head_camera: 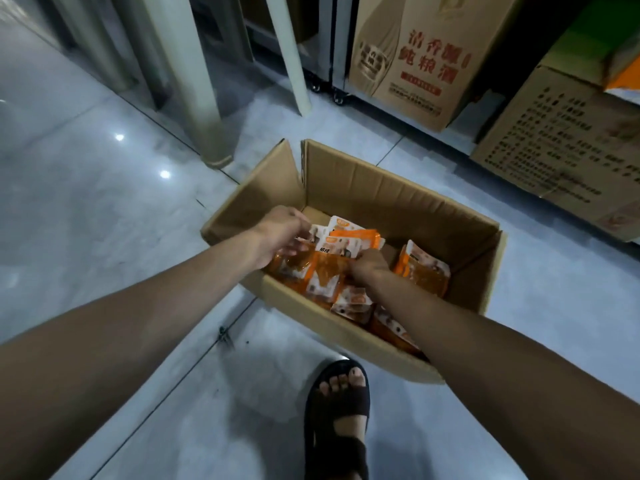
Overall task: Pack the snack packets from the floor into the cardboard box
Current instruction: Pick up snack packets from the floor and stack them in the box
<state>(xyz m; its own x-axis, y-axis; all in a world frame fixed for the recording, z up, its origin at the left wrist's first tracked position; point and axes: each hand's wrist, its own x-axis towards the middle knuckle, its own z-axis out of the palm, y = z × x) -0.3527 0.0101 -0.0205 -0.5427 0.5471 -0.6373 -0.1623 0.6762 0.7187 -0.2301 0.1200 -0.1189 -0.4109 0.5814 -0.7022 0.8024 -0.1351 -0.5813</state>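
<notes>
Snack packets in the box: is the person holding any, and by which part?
Yes: a bunch of snack packets, left hand gripping its left edge, right hand its right edge.

Dim indoor light, two glare spots on glossy floor [86, 202], soft blur, wide-angle bending at edges

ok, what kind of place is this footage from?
Likely a shop backroom or storeroom: printed cartons along the back, a wheeled rack, and an open cardboard box of snack packets on a tiled floor.

The right hand [369, 264] hides fingertips (among snack packets [323, 271]).
</notes>
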